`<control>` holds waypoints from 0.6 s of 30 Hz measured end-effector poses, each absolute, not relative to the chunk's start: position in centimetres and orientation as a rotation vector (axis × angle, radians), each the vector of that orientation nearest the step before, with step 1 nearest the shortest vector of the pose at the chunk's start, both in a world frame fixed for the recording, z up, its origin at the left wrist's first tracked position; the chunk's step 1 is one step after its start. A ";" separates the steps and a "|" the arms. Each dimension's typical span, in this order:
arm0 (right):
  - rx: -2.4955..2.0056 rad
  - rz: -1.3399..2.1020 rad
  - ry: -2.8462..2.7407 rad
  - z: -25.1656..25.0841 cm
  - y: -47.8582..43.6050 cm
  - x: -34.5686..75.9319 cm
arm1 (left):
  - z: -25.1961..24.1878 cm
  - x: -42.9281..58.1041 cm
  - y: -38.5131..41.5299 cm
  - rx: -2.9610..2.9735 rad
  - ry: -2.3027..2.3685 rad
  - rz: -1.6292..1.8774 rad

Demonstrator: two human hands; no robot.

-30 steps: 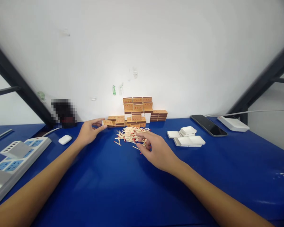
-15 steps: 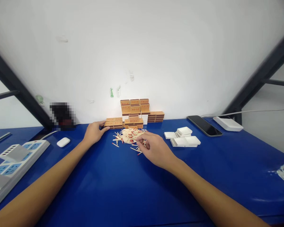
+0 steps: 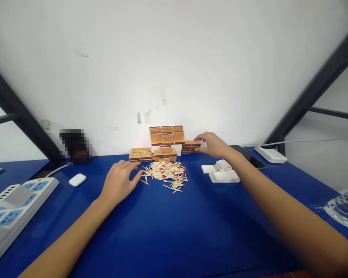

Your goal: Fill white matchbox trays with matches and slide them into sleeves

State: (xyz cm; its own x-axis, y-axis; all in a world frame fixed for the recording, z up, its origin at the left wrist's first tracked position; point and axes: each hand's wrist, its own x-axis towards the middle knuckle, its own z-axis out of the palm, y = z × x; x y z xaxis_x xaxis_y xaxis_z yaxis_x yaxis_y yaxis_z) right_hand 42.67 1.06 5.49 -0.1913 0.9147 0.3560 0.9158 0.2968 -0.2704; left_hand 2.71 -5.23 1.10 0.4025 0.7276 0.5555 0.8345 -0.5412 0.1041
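Wall (image 3: 214,69), white, at 12 o'clock. Tabletop (image 3: 162,239), blue, one; dial centred on the match heap (image 3: 166,170). Right forearm (image 3: 278,200), entering from 4, extended toward the wall; right hand (image 3: 214,144) at 2, fingers above and thumb below, parted in a C at the outer end of the low right block (image 3: 190,146), nothing seen gripped, contact uncertain. Left forearm (image 3: 72,239), entering from 8; left hand (image 3: 120,180) at 9, palm down, fingers loosely curved, thumb apart, nothing seen held, tips just beside the heap. Step in hand, by judgement: attending to the boxes at the right end, left hand unengaged. Next move, by judgement, calls for a light, level pinch, knuckles kept off the neighbouring boxes. Tall matchbox stack (image 3: 166,138), orange, stepped, white sections low on both flanks: 12, by the wall. Match heap: pale sticks, red tips, directly before the stack. White trays (image 3: 220,176), several, clustered: 3. Low left block, orange boxes (image 3: 140,155): 10. Low right block, brown-sided, layered: between 1 and 2. Straggling matches (image 3: 174,188), few: 5.
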 end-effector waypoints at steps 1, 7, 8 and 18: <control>-1.618 -0.019 -2.166 5.6 2.1 43.0 | 0.8 2.8 -5.4 -2.490 -1.344 -0.803; -1.572 -0.060 -2.336 4.3 5.0 43.5 | 0.2 2.2 -5.3 -2.517 -1.152 -0.749; -1.571 -0.068 -2.345 4.1 5.2 43.6 | 0.2 2.2 -5.3 -2.509 -1.131 -0.758; -1.590 -0.037 -2.360 3.2 5.9 44.8 | 0.1 2.2 -5.3 -2.554 -1.048 -0.737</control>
State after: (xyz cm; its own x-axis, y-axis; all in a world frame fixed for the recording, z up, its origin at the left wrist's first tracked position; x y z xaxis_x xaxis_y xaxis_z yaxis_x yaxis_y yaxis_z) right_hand 44.78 5.95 3.23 -0.3460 0.9028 0.2555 0.9103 0.3890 -0.1415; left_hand 2.22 -5.33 0.13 0.6058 0.5704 0.5547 0.7148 -0.6963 -0.0647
